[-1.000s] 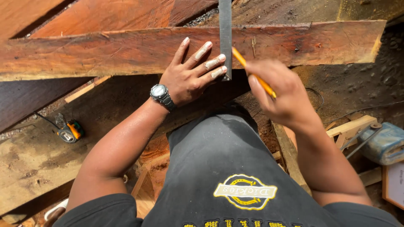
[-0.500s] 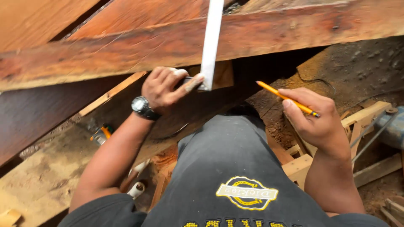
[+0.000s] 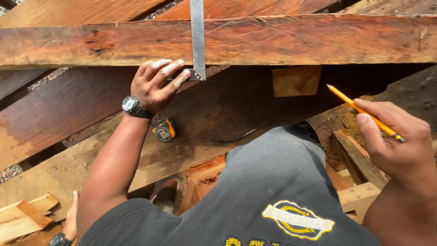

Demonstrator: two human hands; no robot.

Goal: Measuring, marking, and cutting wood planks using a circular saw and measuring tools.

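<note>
My left hand (image 3: 157,84), with a black wristwatch (image 3: 132,105), grips the corner of a metal square (image 3: 197,32). The square's long blade lies upright across a rough reddish wooden beam (image 3: 296,41), and its short arm sits under my fingers at the beam's near edge. Well to the right and apart from the beam, my right hand (image 3: 393,136) holds a yellow pencil (image 3: 355,107) with its tip pointing up and left. My dark-trousered knee fills the lower middle.
An orange-and-black tape measure (image 3: 165,130) lies on a wide plank below my left wrist. A small wood block (image 3: 296,81) sits under the beam. Pale offcuts (image 3: 22,216) lie at lower left, beside another person's hand (image 3: 69,223).
My left hand went from lying flat on the beam to gripping the square's corner, and the square now lies across the beam again. My right hand drew the pencil back to the right.
</note>
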